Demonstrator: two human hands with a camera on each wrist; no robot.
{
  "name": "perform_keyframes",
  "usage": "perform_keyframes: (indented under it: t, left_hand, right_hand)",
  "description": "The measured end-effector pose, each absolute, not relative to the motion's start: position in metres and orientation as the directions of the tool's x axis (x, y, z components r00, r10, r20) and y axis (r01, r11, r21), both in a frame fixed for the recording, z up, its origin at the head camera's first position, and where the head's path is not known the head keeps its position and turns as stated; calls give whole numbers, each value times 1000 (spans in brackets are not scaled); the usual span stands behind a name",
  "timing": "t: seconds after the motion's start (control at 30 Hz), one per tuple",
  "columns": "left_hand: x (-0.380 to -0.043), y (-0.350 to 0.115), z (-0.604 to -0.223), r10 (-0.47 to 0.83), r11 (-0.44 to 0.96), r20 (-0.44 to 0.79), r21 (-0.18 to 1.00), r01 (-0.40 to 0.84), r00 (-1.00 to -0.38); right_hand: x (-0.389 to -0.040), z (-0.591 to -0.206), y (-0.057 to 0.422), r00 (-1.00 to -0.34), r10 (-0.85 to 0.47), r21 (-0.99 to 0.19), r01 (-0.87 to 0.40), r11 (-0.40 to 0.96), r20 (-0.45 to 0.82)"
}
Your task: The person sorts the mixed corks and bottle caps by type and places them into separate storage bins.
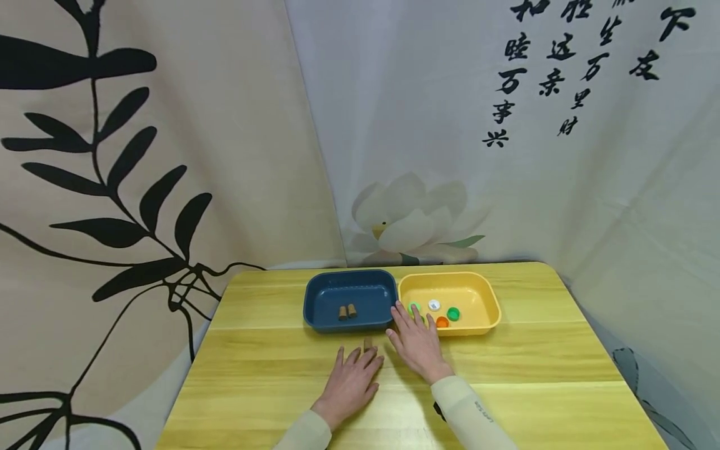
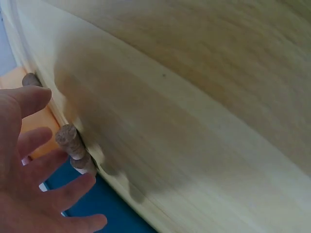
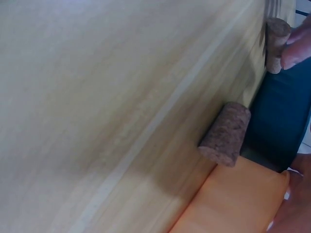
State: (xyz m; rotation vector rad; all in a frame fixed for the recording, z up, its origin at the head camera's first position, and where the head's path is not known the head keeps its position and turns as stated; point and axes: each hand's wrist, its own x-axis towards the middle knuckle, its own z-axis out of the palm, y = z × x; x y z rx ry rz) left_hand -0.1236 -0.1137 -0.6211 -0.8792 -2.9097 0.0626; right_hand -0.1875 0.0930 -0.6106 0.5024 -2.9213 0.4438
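Observation:
My left hand (image 1: 347, 389) is low over the table, fingers spread, with its fingertips by a cork (image 1: 368, 343) in front of the blue tray (image 1: 315, 325). In the left wrist view two corks (image 2: 70, 138) lie end to end beside those fingers. My right hand (image 1: 417, 349) reaches over the near corner where the blue tray meets the yellow tray (image 1: 489, 306), fingers extended and overlapping the yellow rim. The right wrist view shows another cork (image 3: 226, 135) on the table before the yellow tray, hidden behind my right hand in the head view.
Two corks (image 1: 347, 311) are inside the blue tray. The yellow tray holds several bottle caps: a white cap (image 1: 434, 305), an orange cap (image 1: 442, 322) and green ones such as a green cap (image 1: 453, 314). Curtains (image 1: 253, 156) hang behind the wooden table (image 1: 551, 375).

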Motion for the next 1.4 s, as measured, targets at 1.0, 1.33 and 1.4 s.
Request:
perform_keyframes:
  t: [1.0,1.33,1.4]
  left_hand:
    - [-124,-124,-629,536,828,178,78,555,-825]
    - [-128,-123,-632,546,816,252,58,576,-799]
    - [-128,-122,-632,540,817,265,60,573,-799]
  right_hand:
    - [-189,-610,92,-944,-297,-260,-325,909,143]
    - [-190,-612,92,-950,-291,-261,-312,913,117]
    - [-189,-612,93,-948,-292,-263,-315,912,125]
